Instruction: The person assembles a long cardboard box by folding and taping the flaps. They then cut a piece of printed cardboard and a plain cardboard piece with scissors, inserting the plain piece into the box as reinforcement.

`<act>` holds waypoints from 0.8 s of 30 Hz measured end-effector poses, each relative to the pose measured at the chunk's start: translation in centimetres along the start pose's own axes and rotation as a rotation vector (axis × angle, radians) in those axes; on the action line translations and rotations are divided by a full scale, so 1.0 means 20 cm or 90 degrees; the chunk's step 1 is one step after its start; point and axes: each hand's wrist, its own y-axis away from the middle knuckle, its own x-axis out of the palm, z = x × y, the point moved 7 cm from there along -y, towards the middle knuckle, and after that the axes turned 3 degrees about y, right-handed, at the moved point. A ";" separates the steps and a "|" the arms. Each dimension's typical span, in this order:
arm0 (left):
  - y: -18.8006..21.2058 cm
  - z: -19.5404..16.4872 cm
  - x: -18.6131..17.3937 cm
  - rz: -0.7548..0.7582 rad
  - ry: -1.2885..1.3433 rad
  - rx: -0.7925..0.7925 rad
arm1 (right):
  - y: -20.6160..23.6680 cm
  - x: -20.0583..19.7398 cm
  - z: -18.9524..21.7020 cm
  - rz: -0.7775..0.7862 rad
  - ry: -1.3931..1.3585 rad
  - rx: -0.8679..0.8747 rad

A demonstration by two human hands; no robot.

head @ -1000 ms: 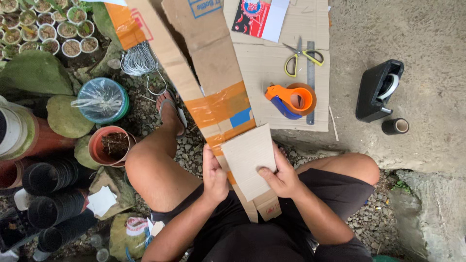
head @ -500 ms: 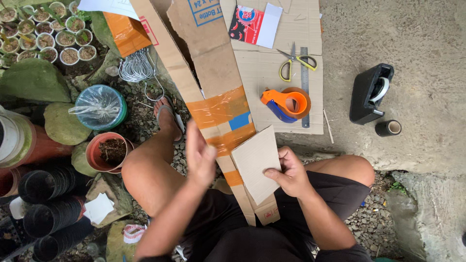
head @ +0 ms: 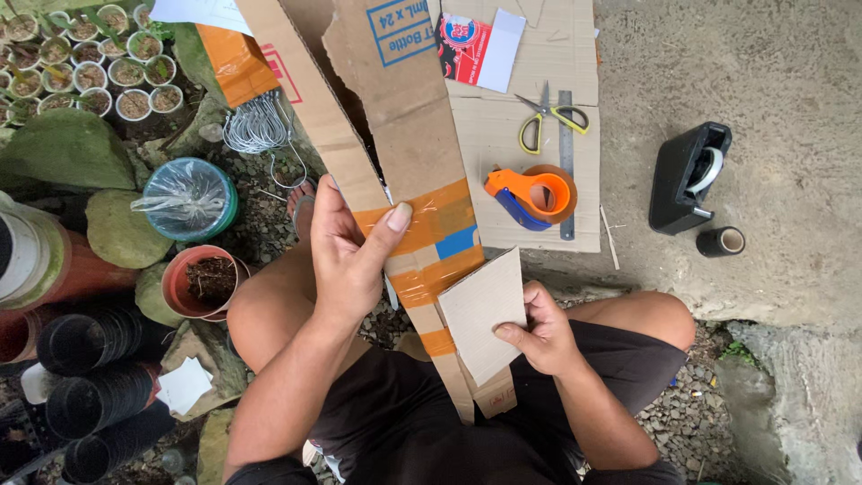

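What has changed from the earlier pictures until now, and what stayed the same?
The left hand let go of the small cardboard piece and moved up to the long taped cardboard strip, where it now grips the edge. The right hand kept its hold on the small piece. The orange tape dispenser, scissors and black tape dispenser did not move.

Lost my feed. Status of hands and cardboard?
Left hand grips long cardboard strip. Right hand holds small cardboard piece. Nothing in the way.
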 end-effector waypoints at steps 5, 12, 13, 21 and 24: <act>-0.04 0.04 -0.04 0.009 0.001 0.013 | -0.06 0.00 0.03 -0.012 0.021 0.034; -0.13 0.15 -0.14 -0.066 0.018 0.054 | -0.34 0.04 0.18 -0.022 0.153 0.028; -0.12 0.11 -0.16 -0.084 -0.038 0.065 | -0.37 0.03 0.23 -0.014 0.173 0.024; -0.07 -0.37 0.13 0.334 -0.938 0.389 | -0.65 0.01 0.95 0.189 0.796 -0.044; -0.18 -0.13 0.12 0.544 -1.130 -0.032 | -0.70 0.17 1.25 0.323 0.890 -0.204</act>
